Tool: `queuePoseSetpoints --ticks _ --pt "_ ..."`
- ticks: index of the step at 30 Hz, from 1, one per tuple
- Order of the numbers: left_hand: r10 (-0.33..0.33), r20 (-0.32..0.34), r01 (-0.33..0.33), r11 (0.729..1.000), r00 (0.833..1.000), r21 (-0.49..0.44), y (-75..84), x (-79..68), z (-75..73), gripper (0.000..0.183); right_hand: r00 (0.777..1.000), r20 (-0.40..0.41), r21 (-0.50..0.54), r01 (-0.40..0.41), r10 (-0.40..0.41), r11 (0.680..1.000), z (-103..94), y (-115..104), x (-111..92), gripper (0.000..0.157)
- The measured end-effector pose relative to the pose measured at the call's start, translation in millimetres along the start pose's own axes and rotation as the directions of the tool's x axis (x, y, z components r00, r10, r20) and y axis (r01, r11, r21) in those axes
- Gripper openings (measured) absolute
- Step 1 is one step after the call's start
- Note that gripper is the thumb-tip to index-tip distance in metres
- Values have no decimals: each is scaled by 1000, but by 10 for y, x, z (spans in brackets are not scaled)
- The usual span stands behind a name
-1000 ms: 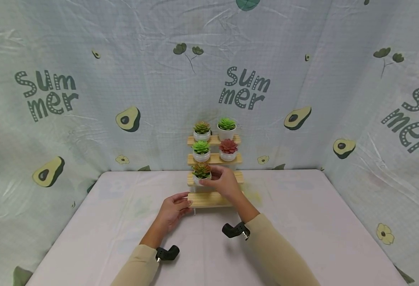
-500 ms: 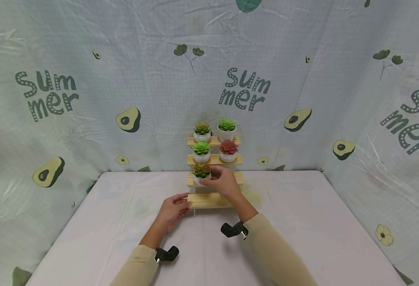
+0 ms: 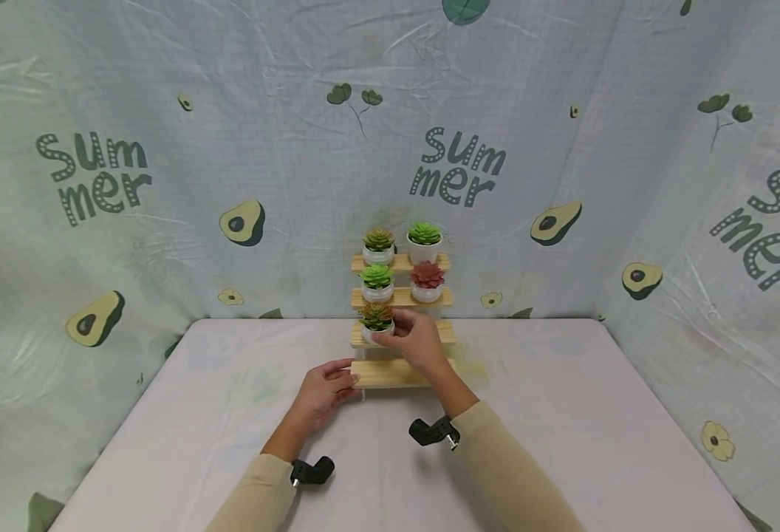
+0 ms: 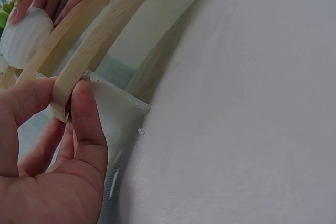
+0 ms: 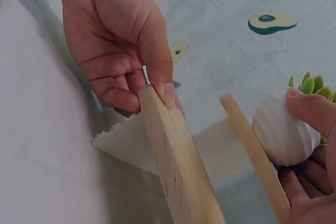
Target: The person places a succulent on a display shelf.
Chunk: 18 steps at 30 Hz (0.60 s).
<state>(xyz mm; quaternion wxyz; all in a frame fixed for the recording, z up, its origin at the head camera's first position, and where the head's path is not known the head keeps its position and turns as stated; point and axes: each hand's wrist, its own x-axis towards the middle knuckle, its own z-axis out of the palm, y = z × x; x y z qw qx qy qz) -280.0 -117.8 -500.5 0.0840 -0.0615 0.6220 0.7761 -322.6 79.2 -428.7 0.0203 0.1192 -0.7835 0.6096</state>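
A tiered wooden plant stand (image 3: 397, 374) with clear side panels stands at the back middle of the table. My left hand (image 3: 323, 391) pinches the left end of its lowest board (image 4: 100, 38) between thumb and fingers. On the board above, at its left, sits a potted succulent (image 3: 377, 318) with orange-green leaves. My right hand (image 3: 418, 341) grips its ribbed white pot (image 5: 286, 129), thumb in front and fingers round the side. In the left wrist view the pot (image 4: 26, 38) shows right at the board's edge.
On the upper boards stand a brownish-green succulent (image 3: 378, 247), a bright green one (image 3: 425, 242), another green one (image 3: 377, 282) and a red one (image 3: 427, 281). A printed cloth (image 3: 284, 185) hangs close behind the stand. Pale cloth covers the table (image 3: 549, 414).
Both hands keep their holds on the board and the pot. The head view has shifted very slightly; the pot stays at the left of its board.
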Motion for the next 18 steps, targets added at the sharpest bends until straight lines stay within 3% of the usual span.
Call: queuePoseSetpoints --ticks 8,12,16,18 --pt "2 15 -3 1000 1000 27 15 -47 -27 43 998 -22 53 58 -57 997 -70 51 -123 56" --pt "44 25 -47 990 999 135 64 -85 -71 44 987 -87 56 141 -136 988 -287 82 -272 51" --pt "121 -22 -108 940 992 323 220 -124 -229 42 967 -170 29 195 -188 980 -643 -1 -456 44" --pt "182 -55 -137 879 982 456 320 -141 -357 40 958 -205 -6 205 -202 979 -860 -58 -542 41"
